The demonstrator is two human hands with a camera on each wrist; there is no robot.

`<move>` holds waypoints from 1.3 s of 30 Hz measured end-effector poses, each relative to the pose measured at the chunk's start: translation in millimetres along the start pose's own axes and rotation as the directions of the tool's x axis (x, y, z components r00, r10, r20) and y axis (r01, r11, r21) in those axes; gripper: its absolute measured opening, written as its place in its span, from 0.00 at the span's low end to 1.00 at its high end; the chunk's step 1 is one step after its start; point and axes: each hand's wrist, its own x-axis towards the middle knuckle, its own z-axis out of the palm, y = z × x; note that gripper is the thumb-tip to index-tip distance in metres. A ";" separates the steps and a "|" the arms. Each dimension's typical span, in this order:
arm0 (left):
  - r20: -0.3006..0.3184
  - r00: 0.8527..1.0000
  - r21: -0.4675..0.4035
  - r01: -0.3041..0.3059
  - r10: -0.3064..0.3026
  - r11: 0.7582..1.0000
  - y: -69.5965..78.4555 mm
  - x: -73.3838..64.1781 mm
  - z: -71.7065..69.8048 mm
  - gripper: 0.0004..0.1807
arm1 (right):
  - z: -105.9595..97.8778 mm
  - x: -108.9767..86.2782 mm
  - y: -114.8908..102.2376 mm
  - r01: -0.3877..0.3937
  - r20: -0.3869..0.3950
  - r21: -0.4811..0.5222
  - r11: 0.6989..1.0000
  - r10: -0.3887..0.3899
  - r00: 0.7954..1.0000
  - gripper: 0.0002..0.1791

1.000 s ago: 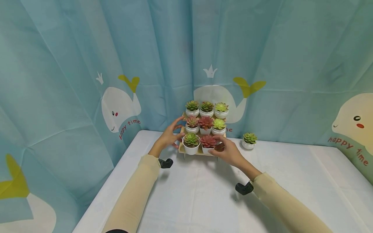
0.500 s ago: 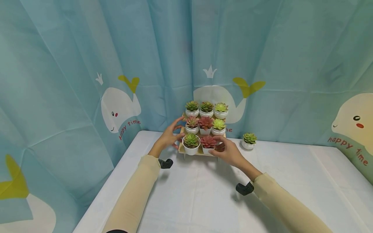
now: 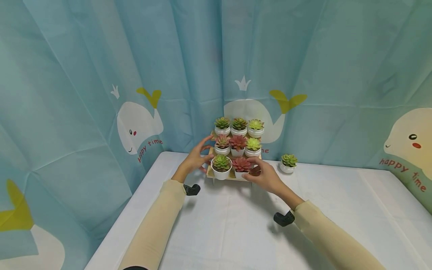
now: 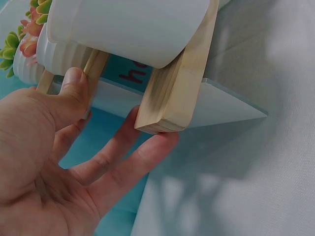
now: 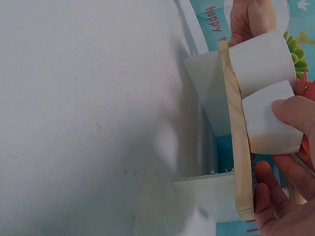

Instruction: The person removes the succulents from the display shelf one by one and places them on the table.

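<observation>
Pinching white pot (image 5: 270, 120), red succulent (image 3: 241, 164) inside, with right hand (image 3: 266, 177) — left hand (image 3: 195, 158) gripping wooden stand (image 4: 171, 98)

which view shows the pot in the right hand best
The right wrist view: the pot is close up, its white side plain, a thumb on it. The head view shows it small, under red leaves, partly behind the right hand. In the left wrist view I can't make it out.
</observation>
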 end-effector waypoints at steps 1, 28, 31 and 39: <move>0.001 1.000 0.000 -0.002 0.002 1.000 0.0 0.0 -0.1 0.44 | -0.2 0.0 0.1 0.002 0.000 0.002 1.000 -0.002 1.000 0.33; 0.004 1.000 0.005 0.003 -0.003 1.000 -0.8 -0.9 -1.2 0.44 | -20.0 -9.5 -4.8 -0.022 0.036 0.064 0.998 0.019 0.999 0.32; -0.001 1.000 0.005 0.006 -0.006 1.000 -0.6 -0.6 -0.9 0.44 | -22.9 -11.4 -4.0 -0.016 0.037 0.065 0.998 0.014 0.999 0.33; 0.004 1.000 0.008 0.007 -0.007 1.000 0.0 -0.4 -0.7 0.44 | -39.1 -20.2 0.5 -0.052 0.038 0.072 0.996 0.050 0.998 0.34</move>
